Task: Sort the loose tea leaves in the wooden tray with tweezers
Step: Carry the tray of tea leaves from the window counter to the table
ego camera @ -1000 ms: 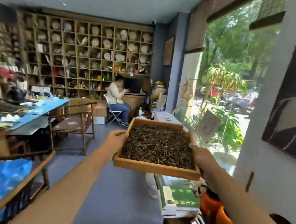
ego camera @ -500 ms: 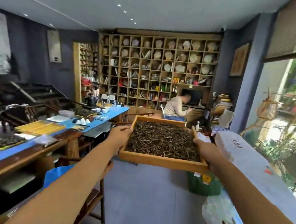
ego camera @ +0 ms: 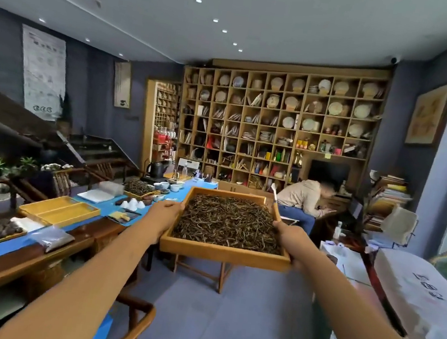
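Observation:
I hold a square wooden tray (ego camera: pixel 222 255) out in front of me at chest height, level, above the floor. It is filled with dark loose tea leaves (ego camera: pixel 228 222). My left hand (ego camera: pixel 164 214) grips the tray's left rim and my right hand (ego camera: pixel 289 235) grips its right rim. A pair of metal tweezers (ego camera: pixel 274 194) sticks up past the tray's far right corner, apparently pinned under my right hand.
A long table with a blue runner (ego camera: pixel 37 238) runs along my left, carrying yellow trays (ego camera: pixel 59 210), tea piles and teaware. A wooden chair back (ego camera: pixel 137 320) is low in front. A person (ego camera: pixel 302 199) sits at a desk by the shelf wall. White cloth-covered surface (ego camera: pixel 421 298) on my right.
My view has swung left, from the window side to the room and the long table. The tray stays in both hands and has come a little nearer the table.

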Demonstrator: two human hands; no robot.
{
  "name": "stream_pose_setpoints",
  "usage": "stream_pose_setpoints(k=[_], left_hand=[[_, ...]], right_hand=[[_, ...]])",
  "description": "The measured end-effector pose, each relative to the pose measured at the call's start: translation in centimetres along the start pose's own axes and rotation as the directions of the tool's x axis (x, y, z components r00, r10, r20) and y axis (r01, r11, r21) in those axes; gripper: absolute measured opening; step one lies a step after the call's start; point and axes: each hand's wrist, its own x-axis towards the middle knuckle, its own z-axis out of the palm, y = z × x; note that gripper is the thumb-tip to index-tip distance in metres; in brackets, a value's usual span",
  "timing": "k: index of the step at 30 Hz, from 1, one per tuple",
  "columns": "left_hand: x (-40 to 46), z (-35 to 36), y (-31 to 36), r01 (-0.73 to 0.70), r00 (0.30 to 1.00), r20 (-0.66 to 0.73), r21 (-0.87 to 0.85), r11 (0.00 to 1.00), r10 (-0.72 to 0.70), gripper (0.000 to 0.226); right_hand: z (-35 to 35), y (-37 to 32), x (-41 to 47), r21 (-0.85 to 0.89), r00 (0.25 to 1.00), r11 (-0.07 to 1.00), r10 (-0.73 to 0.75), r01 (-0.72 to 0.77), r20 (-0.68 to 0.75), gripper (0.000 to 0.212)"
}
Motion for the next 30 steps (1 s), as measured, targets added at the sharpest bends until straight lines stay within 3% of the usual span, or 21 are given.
stream_pose_setpoints(k=[6,15,19,24,30], left_hand=[[13.3,4.7,0.8,0.017,1.000,-0.023,-0.032,0.999,-0.018,0.032],[34.2,6.8,-3.6,0.051,0.995,-0.085,-0.060,0.997,-0.056,0.028],[43.8,5.7,-3.8,0.023,0.987,-0.159,-0.050,0.998,-0.031,0.019],[53.5,3.4,-4.7,0.021,0.969,-0.246,-0.045,0.999,-0.032,0.024],[63.1,-0.9,-8.8,0.091,0.893,-0.440,-0.029,0.995,-0.095,0.029]], right_hand=[[2.7,-2.4,16.1,-0.028,0.998,0.999,-0.019,0.021,0.062,0.019],[13.5,-2.4,37.6,-0.079,0.984,0.997,0.005,0.009,0.178,0.023],[19.4,-4.3,46.7,-0.093,0.976,0.994,-0.029,0.050,0.217,0.035],[27.3,-6.4,56.2,-0.062,0.950,0.996,-0.049,0.071,0.307,0.025],[39.8,-6.7,66.3,-0.042,0.878,0.995,-0.061,0.092,0.474,0.032]])
